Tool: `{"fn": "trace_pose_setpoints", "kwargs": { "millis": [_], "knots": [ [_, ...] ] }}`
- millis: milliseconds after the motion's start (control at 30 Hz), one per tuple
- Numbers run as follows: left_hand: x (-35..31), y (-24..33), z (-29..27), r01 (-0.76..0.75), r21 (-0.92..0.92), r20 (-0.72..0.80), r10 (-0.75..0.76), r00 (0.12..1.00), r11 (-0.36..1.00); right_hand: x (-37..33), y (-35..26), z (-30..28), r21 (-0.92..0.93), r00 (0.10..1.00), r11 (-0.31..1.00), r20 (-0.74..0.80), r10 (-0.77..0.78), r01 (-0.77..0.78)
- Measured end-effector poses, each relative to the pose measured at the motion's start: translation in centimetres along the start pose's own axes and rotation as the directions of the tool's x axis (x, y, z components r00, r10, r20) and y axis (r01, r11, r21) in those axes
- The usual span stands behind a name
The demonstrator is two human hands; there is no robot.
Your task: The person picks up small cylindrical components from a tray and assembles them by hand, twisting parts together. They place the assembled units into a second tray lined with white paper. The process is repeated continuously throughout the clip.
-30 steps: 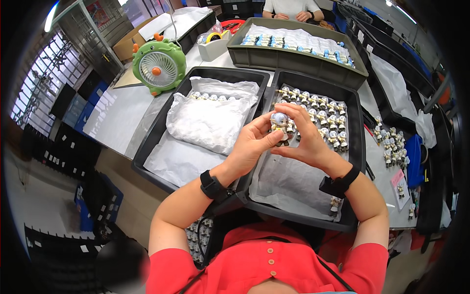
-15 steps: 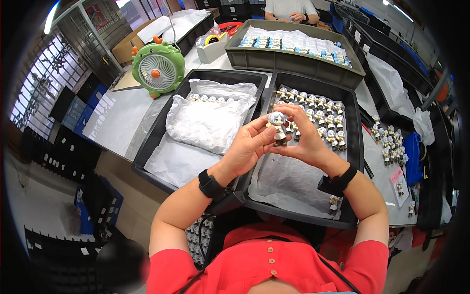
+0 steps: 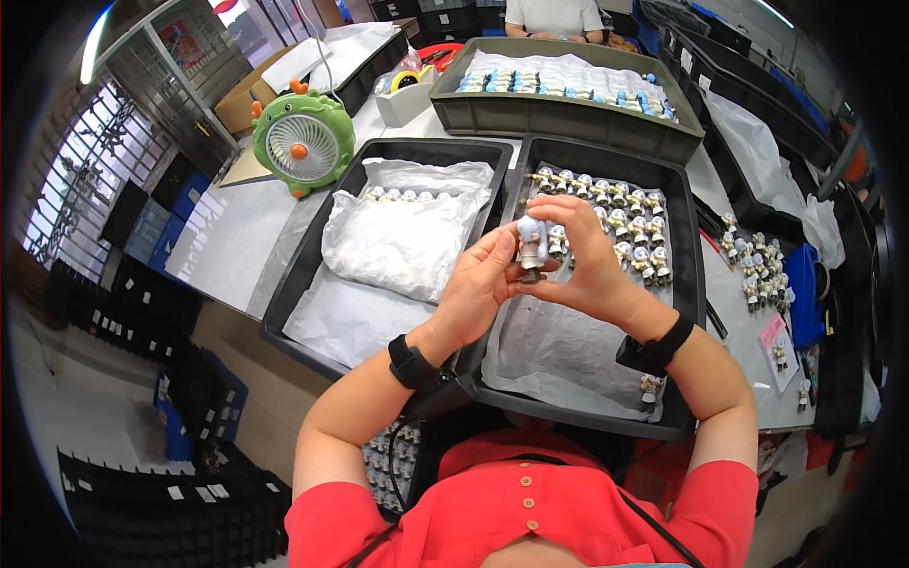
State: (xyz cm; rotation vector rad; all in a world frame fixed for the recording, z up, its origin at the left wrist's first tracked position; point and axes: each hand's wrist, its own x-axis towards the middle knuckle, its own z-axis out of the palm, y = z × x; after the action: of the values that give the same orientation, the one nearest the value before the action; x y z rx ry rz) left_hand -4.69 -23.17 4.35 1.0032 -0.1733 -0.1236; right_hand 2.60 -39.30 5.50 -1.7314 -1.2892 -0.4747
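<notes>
Between my two hands, a small figurine with pale blue hair and white clothing stands upright, turned so its side or back shows. My left hand touches it from the left, fingers closed behind it. Fingers and thumb of my right hand curve around its head and feet. Both hands are above the right black tray, where rows of similar figurines lie on white paper. One more figurine lies alone in that tray's near right corner.
A left black tray holds paper-covered figurines. Behind stands an olive bin of blue-and-white figures. A green fan is at the left. Loose figurines, a pink card and a blue container lie right. A person sits opposite.
The figurine has been turned between my fingers, from its face showing to its side or back. My hands stay in nearly the same place.
</notes>
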Motion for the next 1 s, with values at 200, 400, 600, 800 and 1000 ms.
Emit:
{"fn": "trace_pose_setpoints", "kwargs": {
  "millis": [200,400,600,800,1000],
  "knots": [
    [0.0,-0.5,0.2,0.074,-0.024,0.089,-0.071,0.993,0.997,-0.2,-0.5,0.7,-0.086,0.998,0.994,0.004,-0.067,0.067],
    [-0.2,0.6,0.6,0.145,-0.213,0.125,-0.12,0.985,0.966,-0.4,-0.1,1.0,0.157,0.99,0.979,0.075,0.122,-0.133],
    [-0.7,3.8,-0.3,0.173,0.065,0.007,-0.174,0.985,0.983,-0.6,-0.1,-0.1,0.165,0.974,0.965,0.134,0.181,-0.202],
    [-4.0,8.9,-5.8,0.399,0.739,-0.397,-0.129,0.909,0.542,0.0,-0.1,-0.7,0.204,0.965,0.947,0.145,0.22,-0.247],
    [-6.0,5.5,-10.5,0.674,0.706,-0.576,-0.375,0.726,0.219,-0.1,0.7,0.0,0.181,0.951,0.939,0.16,0.264,-0.292]
  ]
}}
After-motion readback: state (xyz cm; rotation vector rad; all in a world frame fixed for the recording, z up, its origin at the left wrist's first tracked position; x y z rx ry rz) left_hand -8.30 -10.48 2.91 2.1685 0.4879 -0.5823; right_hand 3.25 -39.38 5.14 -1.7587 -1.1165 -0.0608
